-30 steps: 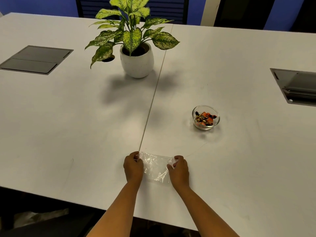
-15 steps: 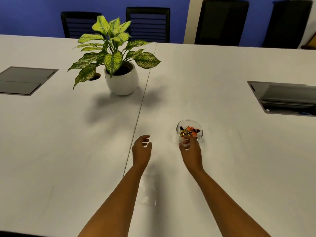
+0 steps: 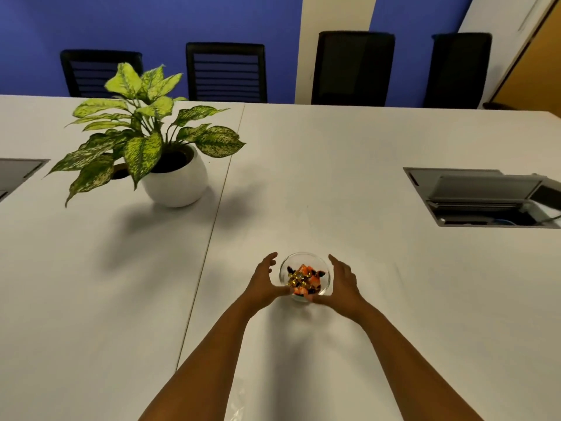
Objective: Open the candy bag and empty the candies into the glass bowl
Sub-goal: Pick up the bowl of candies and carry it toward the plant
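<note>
From the head view, the glass bowl [image 3: 304, 276] sits on the white table [image 3: 334, 165], filled with orange, gold and dark candies [image 3: 303, 278]. The left hand [image 3: 263, 282] and right hand [image 3: 341, 281] cup its sides, fingers spread wide. The clear empty bag [image 3: 237, 404] lies nearer than the bowl, between the forearms. A potted plant [image 3: 151, 147] stands beyond the bowl, leftward.

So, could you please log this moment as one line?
left hand: open beside glass bowl | right hand: open, opposite side | candies: in bowl
</note>
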A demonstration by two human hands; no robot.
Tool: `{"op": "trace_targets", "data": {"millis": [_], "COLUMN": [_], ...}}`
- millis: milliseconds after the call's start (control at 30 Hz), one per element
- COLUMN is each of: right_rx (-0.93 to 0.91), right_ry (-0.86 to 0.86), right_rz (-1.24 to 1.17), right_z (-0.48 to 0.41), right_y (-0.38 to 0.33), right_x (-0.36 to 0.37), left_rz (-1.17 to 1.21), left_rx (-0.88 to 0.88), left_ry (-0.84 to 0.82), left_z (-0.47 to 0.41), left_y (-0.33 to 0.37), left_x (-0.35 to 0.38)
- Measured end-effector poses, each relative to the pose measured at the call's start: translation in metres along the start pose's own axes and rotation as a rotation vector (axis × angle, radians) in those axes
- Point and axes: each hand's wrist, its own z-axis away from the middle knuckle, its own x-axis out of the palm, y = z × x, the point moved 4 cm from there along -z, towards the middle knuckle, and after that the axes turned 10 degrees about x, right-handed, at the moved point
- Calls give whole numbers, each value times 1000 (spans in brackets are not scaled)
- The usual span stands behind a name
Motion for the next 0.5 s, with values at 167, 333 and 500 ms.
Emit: {"op": "trace_targets", "data": {"millis": [167,333,500], "right_rx": [20,22,-21], "right_ry": [-185,-331,-288], "right_rz": [13,-105,-234], "right_z": [-20,-29,-31], "right_y": [9,12,12], "right_x": [3,7,10], "left_rz": [-19,-20,0], "left_rx": [-42,-32,2], "left_ry": [-181,-316,-318], "left_z": [-21,-35,-38], "left_y": [-6,-10,-13], "left_x": [15,22,26]}}
